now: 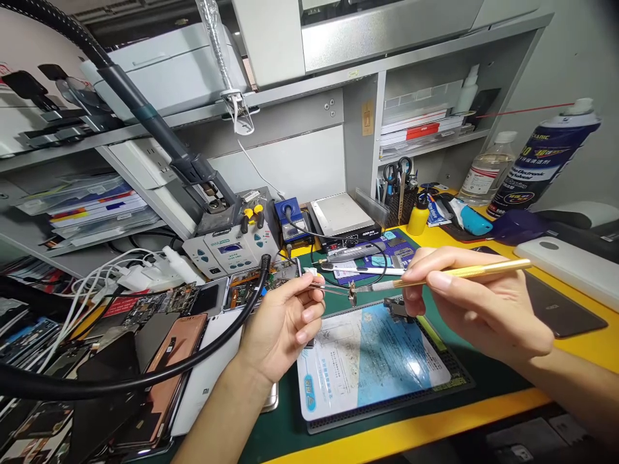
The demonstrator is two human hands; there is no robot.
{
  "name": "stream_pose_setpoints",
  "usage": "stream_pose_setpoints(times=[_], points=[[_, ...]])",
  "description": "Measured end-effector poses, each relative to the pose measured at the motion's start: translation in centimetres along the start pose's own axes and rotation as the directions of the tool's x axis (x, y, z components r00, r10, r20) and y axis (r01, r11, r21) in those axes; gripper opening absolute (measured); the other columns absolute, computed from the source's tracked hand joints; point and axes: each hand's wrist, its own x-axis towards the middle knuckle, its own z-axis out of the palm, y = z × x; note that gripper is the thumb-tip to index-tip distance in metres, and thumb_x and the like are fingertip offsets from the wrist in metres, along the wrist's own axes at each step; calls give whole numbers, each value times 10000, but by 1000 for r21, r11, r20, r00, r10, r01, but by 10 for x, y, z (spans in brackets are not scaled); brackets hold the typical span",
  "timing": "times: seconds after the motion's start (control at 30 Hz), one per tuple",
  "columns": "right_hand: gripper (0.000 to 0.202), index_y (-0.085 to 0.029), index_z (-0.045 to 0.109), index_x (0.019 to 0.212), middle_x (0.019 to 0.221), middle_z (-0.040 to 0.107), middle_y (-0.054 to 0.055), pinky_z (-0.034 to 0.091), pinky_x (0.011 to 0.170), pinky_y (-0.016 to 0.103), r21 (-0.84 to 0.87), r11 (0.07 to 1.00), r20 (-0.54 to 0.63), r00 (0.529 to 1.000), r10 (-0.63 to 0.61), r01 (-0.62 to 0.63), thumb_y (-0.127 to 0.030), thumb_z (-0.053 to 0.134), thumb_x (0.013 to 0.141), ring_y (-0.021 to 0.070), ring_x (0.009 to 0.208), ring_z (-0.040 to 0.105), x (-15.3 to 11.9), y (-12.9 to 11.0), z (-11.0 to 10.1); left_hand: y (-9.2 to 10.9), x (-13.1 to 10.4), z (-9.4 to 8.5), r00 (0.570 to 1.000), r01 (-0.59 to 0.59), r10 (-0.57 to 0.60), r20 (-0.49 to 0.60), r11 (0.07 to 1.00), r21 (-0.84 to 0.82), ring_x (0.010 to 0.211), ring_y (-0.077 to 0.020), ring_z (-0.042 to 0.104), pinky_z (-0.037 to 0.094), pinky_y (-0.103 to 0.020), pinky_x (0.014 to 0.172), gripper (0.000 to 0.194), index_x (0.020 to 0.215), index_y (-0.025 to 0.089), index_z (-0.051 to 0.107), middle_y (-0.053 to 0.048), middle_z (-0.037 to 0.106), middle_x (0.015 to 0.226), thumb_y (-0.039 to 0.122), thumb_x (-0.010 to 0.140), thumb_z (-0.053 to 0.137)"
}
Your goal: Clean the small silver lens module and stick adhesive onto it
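My left hand pinches a thin pair of metal tweezers, its other fingers loosely curled. At the tweezers' tips is a small metallic part, too small to name. My right hand grips a gold-handled knife like a pen. Its pale, narrow end points left and meets or nearly meets the small part. Below both hands lies a white and blue printed work pad. A small dark clamp-like piece sits at the pad's far edge.
Phones and boards crowd the left side, crossed by a thick black hose. A soldering station and hot plate stand behind. A white-handled brush, yellow bottle and spray can lie beyond my right hand.
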Motion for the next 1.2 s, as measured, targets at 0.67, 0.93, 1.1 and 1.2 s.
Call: stream_pose_setpoints(times=[0.67,0.93,1.1,1.2], points=[[155,-230,805,854,641,651,48,475,448,306,-46,998,89,995,-42,46,-195,654,856,198,530,626,-3,-3,-2,0,-1,2,1000,23,-23,-11,1000,-11,426,-45,394,327,-125,281,162,864,90,649,-17,525,691,193,929,541],[221,-226,762,942,694,673,52,497,532,349,-193,958,191,966,-176,213,-139,562,907,204,607,629,-8,-2,-7,-1,0,2,1000,8,-7,-23,1000,8,424,-40,385,322,-124,281,156,888,88,646,-13,521,697,196,932,542],[262,-200,748,928,686,667,58,493,524,358,-284,901,232,936,-266,327,-74,531,855,209,607,623,-10,-6,-4,-1,-1,2,1000,-4,4,-26,1000,18,424,-39,389,323,-125,284,151,893,90,648,-10,523,698,198,930,549],[284,-213,744,944,693,676,60,494,524,366,-333,873,254,925,-282,357,-70,525,833,219,605,628,-11,-9,-2,-1,-1,2,999,-15,16,-30,999,29,423,-37,388,321,-126,287,156,889,91,649,-8,525,701,203,931,549]])
